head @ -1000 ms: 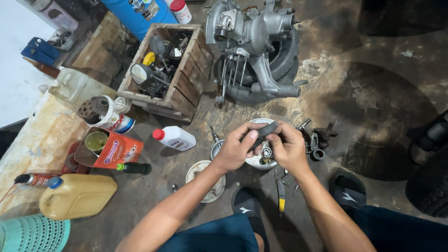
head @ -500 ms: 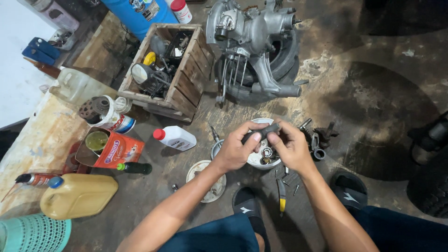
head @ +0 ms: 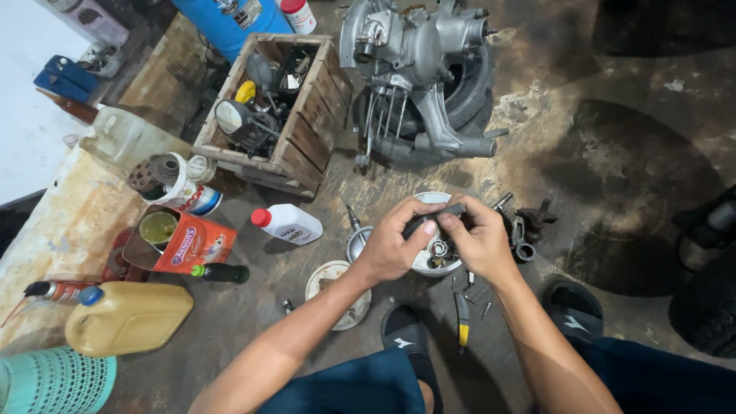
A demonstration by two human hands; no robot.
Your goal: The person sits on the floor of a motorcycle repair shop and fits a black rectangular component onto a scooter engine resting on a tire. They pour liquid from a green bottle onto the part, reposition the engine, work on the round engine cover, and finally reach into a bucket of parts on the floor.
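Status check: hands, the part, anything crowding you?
Left hand and right hand both gripping a small dark part. Held above white bowl. Loose screws, pliers underneath.

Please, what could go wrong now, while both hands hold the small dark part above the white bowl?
1. The small dark part, pinched between the left hand and right hand, could slip and knock pieces out of the round white bowl.
2. Loose small metal screws on the stained concrete floor could be lost or stepped on.
3. The yellow-handled pliers lie close to the black sandal: perhaps a tripping hazard.
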